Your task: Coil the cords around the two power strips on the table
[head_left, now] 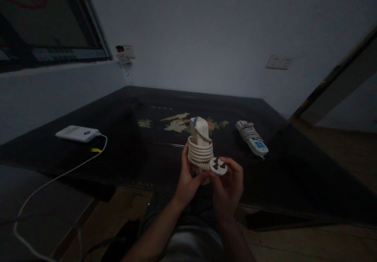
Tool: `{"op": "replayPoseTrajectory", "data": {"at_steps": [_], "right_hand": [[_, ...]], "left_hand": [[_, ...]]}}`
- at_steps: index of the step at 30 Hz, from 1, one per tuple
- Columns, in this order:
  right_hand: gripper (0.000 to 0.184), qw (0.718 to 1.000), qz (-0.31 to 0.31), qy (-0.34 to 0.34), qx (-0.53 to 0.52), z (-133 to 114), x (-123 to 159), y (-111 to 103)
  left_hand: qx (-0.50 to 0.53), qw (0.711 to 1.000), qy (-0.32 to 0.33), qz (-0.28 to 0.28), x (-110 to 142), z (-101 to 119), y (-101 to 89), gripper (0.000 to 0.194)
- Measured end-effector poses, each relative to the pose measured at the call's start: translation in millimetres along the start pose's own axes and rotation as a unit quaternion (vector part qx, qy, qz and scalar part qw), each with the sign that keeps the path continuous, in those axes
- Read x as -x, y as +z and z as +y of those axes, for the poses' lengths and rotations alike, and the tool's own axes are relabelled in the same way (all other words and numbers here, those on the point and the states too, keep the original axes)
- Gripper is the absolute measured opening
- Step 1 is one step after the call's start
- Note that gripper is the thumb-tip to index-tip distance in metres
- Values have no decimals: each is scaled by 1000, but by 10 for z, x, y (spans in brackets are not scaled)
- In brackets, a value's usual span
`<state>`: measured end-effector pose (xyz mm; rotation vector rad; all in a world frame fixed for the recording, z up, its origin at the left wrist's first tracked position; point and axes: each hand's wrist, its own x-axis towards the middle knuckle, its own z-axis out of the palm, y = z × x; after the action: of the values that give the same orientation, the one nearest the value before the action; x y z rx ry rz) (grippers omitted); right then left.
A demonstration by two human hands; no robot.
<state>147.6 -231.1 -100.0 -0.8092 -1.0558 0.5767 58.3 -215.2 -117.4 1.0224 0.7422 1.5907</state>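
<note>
In front of me, above the near edge of the dark table, is a white power strip [200, 130] with its cord [200, 151] wound round it in several turns. My left hand [187, 181] is closed round the lower part of the strip and the coil. At the cord's end is a round plug [218, 166] with dark prongs facing up. My right hand [228, 187] pinches this plug between thumb and fingers, just right of the coil. The strip's lower end is partly hidden by my hands.
On the dark table [118, 115], a second power strip [252, 138] with wound cord lies at the right. A white box-shaped device [78, 133] sits at the left, its white cable [59, 178] hanging over the front edge. Wall sockets [279, 62] are behind; a window [53, 22] is at left.
</note>
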Motion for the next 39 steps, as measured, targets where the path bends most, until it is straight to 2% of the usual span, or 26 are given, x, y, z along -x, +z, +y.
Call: {"op": "replayPoseTrajectory", "data": {"at_steps": [4,11,16,21,26,29,32,36,39], "right_hand": [[33,999,31,16,2,54,-19,5],[34,1000,28,8,-8,132,9,-21],[28,999,4,27,19,155,23,-44],[24,999,-7,-2,50,180,13,-47],[21,991,-18,-52,118,203,23,-15],[21,992,-6,-30,121,230,37,4],[27,997,8,5,81,268,42,18],[42,996,-24,88,-20,329,50,26],[45,988,-40,136,-66,377,59,13]], "left_hand": [[3,1000,-4,-26,-5,-47,-29,97],[-31,997,-26,-68,-42,-45,-87,85],[-53,995,-12,-90,-54,-19,-112,88],[-55,994,-6,-99,-45,-48,-115,91],[-73,995,-2,-70,-40,-58,-65,95],[-109,993,-3,-43,-37,-37,-18,99],[-153,988,9,-16,-39,-14,3,98],[-196,980,28,-7,-56,-8,-26,94],[-226,973,38,-11,-75,0,-60,92]]}}
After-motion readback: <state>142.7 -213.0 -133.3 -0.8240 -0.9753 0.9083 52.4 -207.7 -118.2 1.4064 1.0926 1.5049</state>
